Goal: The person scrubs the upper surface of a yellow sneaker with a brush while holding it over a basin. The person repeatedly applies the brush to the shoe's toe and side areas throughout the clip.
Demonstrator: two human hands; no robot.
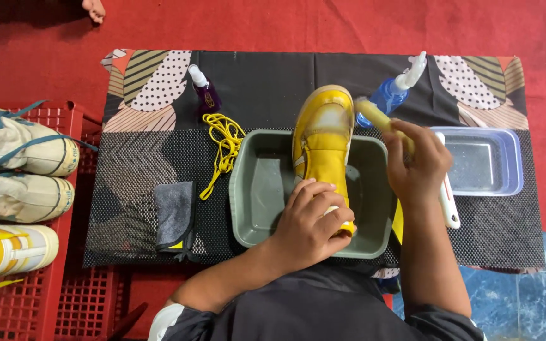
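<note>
A yellow sneaker (323,136) lies over a grey plastic basin (257,189), toe pointing away from me, with pale foam on the toe cap. My left hand (308,224) grips the heel end of the sneaker. A yellow-handled brush (377,117) is held in my right hand (415,164), its head close to the right side of the toe. Yellow laces (222,145) lie loose on the mat left of the basin.
A blue spray bottle (390,91) and a small purple spray bottle (203,91) stand behind the basin. A clear tub of water (485,161) sits at right, a grey cloth (173,211) at left. Several sneakers (20,183) rest on a red crate (64,278).
</note>
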